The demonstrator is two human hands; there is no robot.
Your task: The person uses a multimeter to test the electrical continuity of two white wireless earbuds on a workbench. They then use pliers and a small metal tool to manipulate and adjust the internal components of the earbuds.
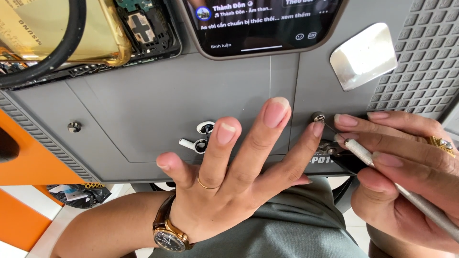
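While the person sits at the grey work mat (158, 95), which fills most of the head view, its ribbed panel (420, 52) runs up the right side. An opened phone chassis with a gold-toned frame (71, 33) lies at the mat's upper left, a thick black cable (71, 28) looped over it. A second phone with a lit screen (263, 24) lies at top centre, only its lower part in view. A flat, rounded silver metal plate (364, 55) sits right of that phone, at the edge of the ribbed panel.

Left hand (224, 177): fingers spread wide and flat over the mat, closed on nothing. Index fingertip touches, or nearly touches, a small round metal part (318, 117) on the mat. A ring is on one finger and a gold-cased wristwatch (168, 236) on the wrist.

Right hand (406, 177): thumb and fingers pinched around a slim silver hand tool (377, 165). Its shaft passes back through the grip toward lower right. Its fine tip points up-left and ends at the round metal part, just beside the left index finger. A gold ring shows on this hand.

Smaller items: a white earbud (193, 144) lies on the mat near the left middle finger, and a small white-and-black piece (205, 127) lies just above it. A small knurled knob (74, 126) stands well apart at left.
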